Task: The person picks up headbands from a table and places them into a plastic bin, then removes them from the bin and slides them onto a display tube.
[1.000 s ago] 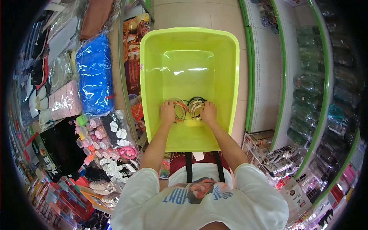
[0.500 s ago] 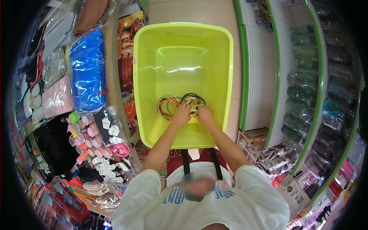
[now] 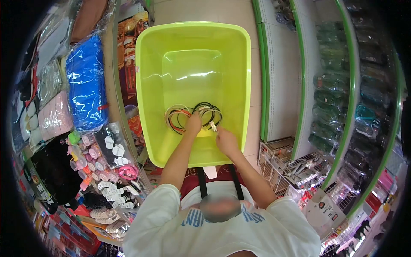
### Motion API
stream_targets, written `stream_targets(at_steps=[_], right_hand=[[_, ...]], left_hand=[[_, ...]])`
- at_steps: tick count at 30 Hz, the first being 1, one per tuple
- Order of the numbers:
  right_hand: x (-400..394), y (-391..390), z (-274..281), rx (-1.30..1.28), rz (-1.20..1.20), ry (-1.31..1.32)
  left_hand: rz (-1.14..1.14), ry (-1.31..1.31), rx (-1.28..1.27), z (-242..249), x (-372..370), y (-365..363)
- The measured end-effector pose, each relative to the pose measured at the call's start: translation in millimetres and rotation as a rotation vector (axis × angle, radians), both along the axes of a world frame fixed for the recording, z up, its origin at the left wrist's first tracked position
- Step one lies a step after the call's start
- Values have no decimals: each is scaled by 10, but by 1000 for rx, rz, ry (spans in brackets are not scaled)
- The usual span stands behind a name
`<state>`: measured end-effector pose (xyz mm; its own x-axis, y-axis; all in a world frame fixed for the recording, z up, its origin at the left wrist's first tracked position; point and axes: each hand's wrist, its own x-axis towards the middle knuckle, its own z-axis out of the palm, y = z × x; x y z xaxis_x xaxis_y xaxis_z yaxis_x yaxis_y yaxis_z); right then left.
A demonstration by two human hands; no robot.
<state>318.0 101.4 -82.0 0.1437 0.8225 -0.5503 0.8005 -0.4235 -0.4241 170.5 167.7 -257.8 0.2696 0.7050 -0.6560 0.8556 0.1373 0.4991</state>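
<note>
A large yellow-green plastic tub [image 3: 234, 85] stands before me, with thin rings or bands in its lower part. On the left are red, white and black bands [image 3: 173, 123]; to the right are black and cream bands [image 3: 214, 108]. My left hand [image 3: 194, 123] is closed on the bands, between the two groups. My right hand [image 3: 225, 140] is closed in a pinch on a small white piece [image 3: 213, 125] at the lower edge of the right group. What exactly the white piece is cannot be made out.
At the left, a shelf bears a blue wrapped package [image 3: 86, 83], a pink package [image 3: 55, 115] and small pink items [image 3: 94, 162]. Green-edged shelves [image 3: 280, 85] with clear bottles [image 3: 332, 85] stand at the right, above wire baskets [image 3: 269, 165].
My right hand has moved down and away from my left hand, and the white piece now shows at its fingertips. The whole view has shifted, so the tub appears further left.
</note>
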Motion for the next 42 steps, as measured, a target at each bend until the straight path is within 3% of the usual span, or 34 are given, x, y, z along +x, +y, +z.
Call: stream_targets(at_steps=[5, 8, 11, 17, 20, 22, 24, 32, 38, 40, 42], right_hand=[[42, -215, 185, -3, -113, 144], [44, -293, 267, 6, -176, 200], [49, -376, 202, 21, -275, 292], [47, -413, 29, 54, -446, 374], [77, -393, 39, 116, -473, 387], [89, -399, 56, 127, -495, 445], [100, -419, 32, 135, -490, 501], [326, -499, 164, 137, -236, 602], [525, -642, 477, 118, -208, 603], [561, -669, 482, 193, -193, 693], [567, -611, 599, 226, -195, 807]], left_hand=[[14, -29, 12, 67, 78, 45], [-106, -41, 268, 72, 56, -27], [-58, -90, 6, 295, 58, 37], [218, -342, 101, 507, 82, -151], [223, -424, 81, 541, 44, -269], [280, -422, 93, 850, 76, -295], [326, -416, 123, 1094, 87, -346], [573, -312, 311, 1220, -1, -661], [513, -188, 419, 1078, 39, -588], [657, -328, 539, 1240, 47, -601], [741, -370, 487, 1698, -29, -591]])
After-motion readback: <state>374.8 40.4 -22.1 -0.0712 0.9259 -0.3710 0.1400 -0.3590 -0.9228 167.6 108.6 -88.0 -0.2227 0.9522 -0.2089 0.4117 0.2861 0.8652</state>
